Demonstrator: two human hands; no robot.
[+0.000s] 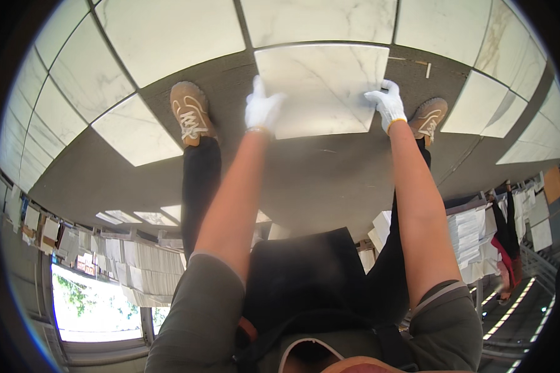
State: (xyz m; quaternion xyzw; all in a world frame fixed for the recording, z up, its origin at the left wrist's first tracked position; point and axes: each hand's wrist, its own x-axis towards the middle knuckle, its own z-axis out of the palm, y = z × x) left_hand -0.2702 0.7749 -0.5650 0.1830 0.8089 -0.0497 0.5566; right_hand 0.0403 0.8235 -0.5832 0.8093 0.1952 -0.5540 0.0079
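A white marble-look tile (323, 93) with grey veins is between my hands, its far edge along the row of laid tiles. My left hand (262, 107), in a white knit glove and blurred, grips the tile's left edge with the thumb over its face. My right hand (387, 102), gloved the same way, holds the right edge, thumb on top. The fingers beneath the tile are hidden. Whether the tile rests on the floor or hangs just above it, I cannot tell.
Several similar tiles (320, 22) lie ahead and to both sides on the grey floor (317, 180). My brown shoes (190, 109) stand either side of the held tile. Thin strips (428, 69) lie near the right shoe. Behind are stacked white sheets or tiles (146, 264) and another person (509, 255).
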